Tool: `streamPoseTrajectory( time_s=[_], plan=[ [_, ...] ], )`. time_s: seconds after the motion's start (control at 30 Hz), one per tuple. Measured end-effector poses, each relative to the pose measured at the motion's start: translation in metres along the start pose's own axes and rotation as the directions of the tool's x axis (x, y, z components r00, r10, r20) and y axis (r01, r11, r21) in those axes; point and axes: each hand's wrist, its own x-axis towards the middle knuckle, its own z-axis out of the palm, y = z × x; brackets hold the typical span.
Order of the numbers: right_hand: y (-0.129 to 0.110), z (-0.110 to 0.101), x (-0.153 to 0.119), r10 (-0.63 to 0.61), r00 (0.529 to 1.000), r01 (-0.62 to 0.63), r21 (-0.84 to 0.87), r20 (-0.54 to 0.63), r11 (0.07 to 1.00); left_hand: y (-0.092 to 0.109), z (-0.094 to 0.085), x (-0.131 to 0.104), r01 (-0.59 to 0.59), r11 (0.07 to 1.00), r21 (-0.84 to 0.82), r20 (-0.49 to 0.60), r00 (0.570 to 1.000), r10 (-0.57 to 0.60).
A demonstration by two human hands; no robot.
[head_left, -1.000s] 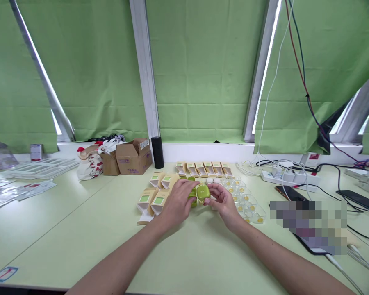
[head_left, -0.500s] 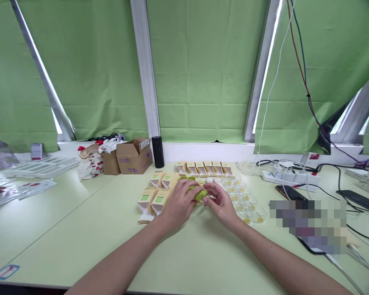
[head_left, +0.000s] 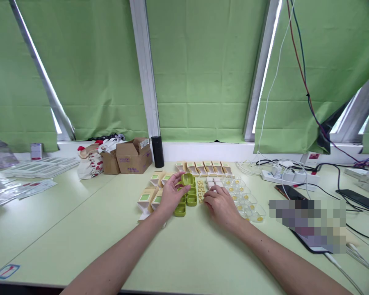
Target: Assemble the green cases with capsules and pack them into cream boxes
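Observation:
My left hand [head_left: 169, 196] pinches a small green square cup [head_left: 187, 179] by its sides, its hollow side turned toward me. Below it, several matching green cups [head_left: 191, 200] stand in rows on the table. My right hand [head_left: 223, 205] is lowered beside a column of small yellow pieces [head_left: 200, 189], fingers curled down and together. What its fingertips hold, if anything, is hidden. White blocks [head_left: 209, 180] lie just beyond it, partly covered by the hand. To its right are several clear plastic cups [head_left: 245, 198] with yellow centres.
Cartons with green panels [head_left: 144, 197] stand left of the green cups, and a row of similar cartons [head_left: 200, 169] lies at the back. A cardboard box [head_left: 132, 157] and black cylinder [head_left: 157, 151] stand back left. A power strip [head_left: 290, 177], cables and phones occupy the right side.
My right hand has let go of the green cup and moved down toward the small yellow pieces. My left hand has shifted left with the cup, turning its hollow side toward me.

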Motion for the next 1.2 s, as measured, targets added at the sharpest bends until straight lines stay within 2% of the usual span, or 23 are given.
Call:
streamPoseTrajectory(
  time_s=[0.1, 0.2, 0.67, 0.77, 0.9, 1.03, 1.2],
  plan=[
    [-0.0019, -0.0023, -0.0001, 0.000, 0.995, 0.005, -0.042, 0.104, 0.999, -0.0014, 0.0006, -0.0023, 0.093, 0.986, -0.140, 0.024, 0.996, -0.090],
    [-0.0027, -0.0032, -0.0001, 0.000, 0.989, 0.010, -0.062, 0.150, 0.998, -0.0020, 0.0020, -0.0043, 0.133, 0.970, -0.202, 0.037, 0.991, -0.128],
    [-0.0075, -0.0059, 0.0034, 0.016, 0.969, 0.008, -0.099, 0.246, 0.995, -0.0027, 0.0028, -0.0075, 0.157, 0.964, -0.215, 0.062, 0.987, -0.147],
    [-0.0045, -0.0041, 0.0023, -0.001, 0.985, 0.017, -0.092, 0.170, 0.996, -0.0028, 0.0030, -0.0076, 0.152, 0.967, -0.204, 0.054, 0.988, -0.144],
    [0.0003, 0.0018, 0.0003, -0.011, 0.999, 0.010, -0.027, -0.050, 1.000, -0.0029, 0.0032, -0.0079, 0.150, 0.973, -0.173, 0.044, 0.989, -0.144],
    [0.0001, 0.0032, -0.0005, -0.024, 0.973, 0.042, 0.076, -0.228, 0.996, -0.0045, 0.0028, -0.0077, 0.120, 0.988, -0.098, 0.024, 0.993, -0.119],
    [-0.0081, -0.0024, -0.0001, -0.041, 0.937, 0.103, 0.162, -0.348, 0.981, -0.0046, 0.0024, -0.0079, 0.078, 0.997, 0.018, 0.024, 0.997, -0.079]
  ],
)
